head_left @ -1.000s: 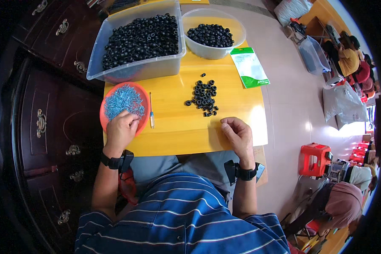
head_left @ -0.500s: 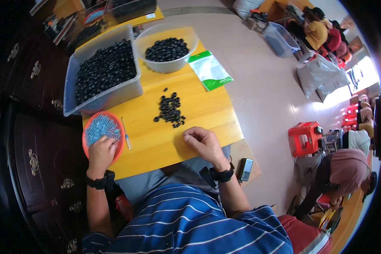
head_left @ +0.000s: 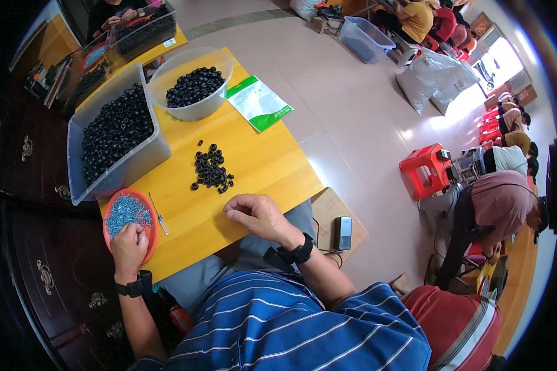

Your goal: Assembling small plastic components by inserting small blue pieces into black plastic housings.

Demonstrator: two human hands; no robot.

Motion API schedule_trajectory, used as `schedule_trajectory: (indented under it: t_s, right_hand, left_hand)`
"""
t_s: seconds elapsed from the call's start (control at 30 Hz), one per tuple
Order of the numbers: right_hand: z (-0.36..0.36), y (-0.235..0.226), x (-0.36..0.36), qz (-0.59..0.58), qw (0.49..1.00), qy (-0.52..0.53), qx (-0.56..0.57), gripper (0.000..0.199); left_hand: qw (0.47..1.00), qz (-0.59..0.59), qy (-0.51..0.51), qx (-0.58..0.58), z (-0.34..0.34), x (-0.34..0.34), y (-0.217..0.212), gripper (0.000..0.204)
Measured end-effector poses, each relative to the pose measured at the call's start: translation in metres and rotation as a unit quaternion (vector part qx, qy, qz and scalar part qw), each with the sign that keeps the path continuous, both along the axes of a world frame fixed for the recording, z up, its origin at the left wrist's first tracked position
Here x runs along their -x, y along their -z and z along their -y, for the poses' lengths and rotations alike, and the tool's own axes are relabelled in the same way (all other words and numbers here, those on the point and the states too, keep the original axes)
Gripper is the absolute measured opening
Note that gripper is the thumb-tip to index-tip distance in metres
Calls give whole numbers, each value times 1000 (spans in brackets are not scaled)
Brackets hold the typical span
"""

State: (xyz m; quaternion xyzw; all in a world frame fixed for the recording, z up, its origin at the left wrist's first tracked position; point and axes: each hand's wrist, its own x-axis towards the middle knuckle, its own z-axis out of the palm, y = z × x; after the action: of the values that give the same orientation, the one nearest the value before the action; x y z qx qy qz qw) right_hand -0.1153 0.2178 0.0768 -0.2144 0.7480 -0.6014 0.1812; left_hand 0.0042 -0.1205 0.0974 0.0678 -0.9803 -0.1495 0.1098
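Observation:
My left hand point(head_left: 130, 248) is at the near part of an orange-red bowl point(head_left: 153, 238), its fingers bent together in a pinch. Small bluish metal pieces, like screws or pins, form a heap point(head_left: 127, 211) in that bowl; whatever sits between the fingertips is too small to make out. Over the near edge of the yellow table point(head_left: 272, 161) is my right hand point(head_left: 258, 216), with fingers curled and thumb drawn in; anything inside is hidden. Just beyond it lies a loose group of small black rings point(head_left: 210, 169). A thin pen-like tool point(head_left: 159, 215) rests beside the bowl.
A clear bin point(head_left: 161, 145) and a round translucent tub point(head_left: 195, 111) hold many more black rings. A green-and-white packet point(head_left: 259, 104) lies at the table's right edge. A small dark device point(head_left: 343, 233) stands on cardboard, with a red stool point(head_left: 426, 170) farther right. Several people sit nearby.
The view has turned, so the table and containers appear farther left and tilted. Another person's hands now show at the far table. Both my hands keep nearly the same poses.

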Motion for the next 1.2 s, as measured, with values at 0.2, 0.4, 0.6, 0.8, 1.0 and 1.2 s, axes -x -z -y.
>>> schedule_trajectory:
  t_s: [0.2,0.4,0.6,0.8,1.0,1.2]
  right_hand:
    - [19,3,-8,27,998,-42,50,14]
    - [47,14,-28,160,964,-151,149,21]
    - [62,6,-43,248,929,-215,172,31]
    - [57,14,-40,209,938,-219,170,30]
    - [47,22,-33,328,890,-228,219,24]
    - [48,23,-33,367,874,-228,224,22]
  left_hand:
    - [994,-64,-49,-76,-2,-15,-5,9]
    - [980,-99,-7,-172,-52,-21,-28,10]
    - [978,-65,76,-185,-100,-13,-34,15]
    - [974,-62,119,-180,-112,-5,-33,14]
    - [969,-34,100,-222,-123,-3,-37,12]
    - [961,-65,95,-252,-124,-4,-32,9]
